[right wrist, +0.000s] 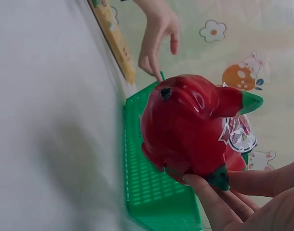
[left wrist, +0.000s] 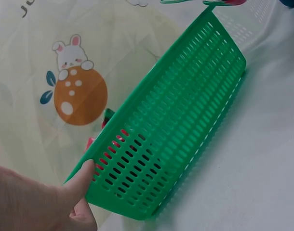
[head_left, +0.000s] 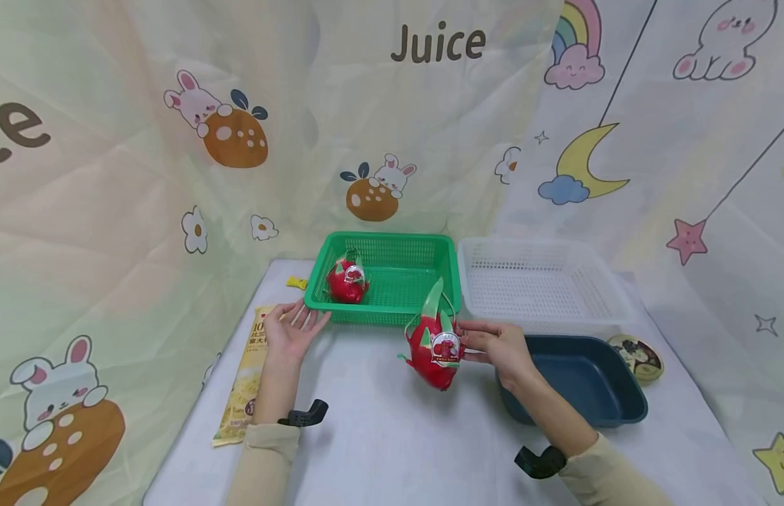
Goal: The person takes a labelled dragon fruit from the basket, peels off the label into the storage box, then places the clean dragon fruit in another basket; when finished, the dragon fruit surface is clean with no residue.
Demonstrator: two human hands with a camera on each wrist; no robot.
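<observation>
My right hand (head_left: 502,349) holds a red dragon fruit (head_left: 429,358) with green leaf tips and a round label. It is raised in front of the green basket (head_left: 392,318); in the right wrist view, the thumb and fingers grip the dragon fruit (right wrist: 185,130) by its side. At the basket's front left corner is my left hand (head_left: 293,330), palm up with loose fingers. The left wrist view has its fingertips right at the rim of the green basket (left wrist: 185,96). A second dragon fruit (head_left: 347,281) lies inside the basket, toward its left end.
Right of the green basket stands a white basket (head_left: 543,322). In front of that are a dark blue tub (head_left: 581,379) and a round patterned tin (head_left: 638,357). A yellow noodle packet (head_left: 240,400) lies at left, with a small yellow wrapper (head_left: 297,282) behind it.
</observation>
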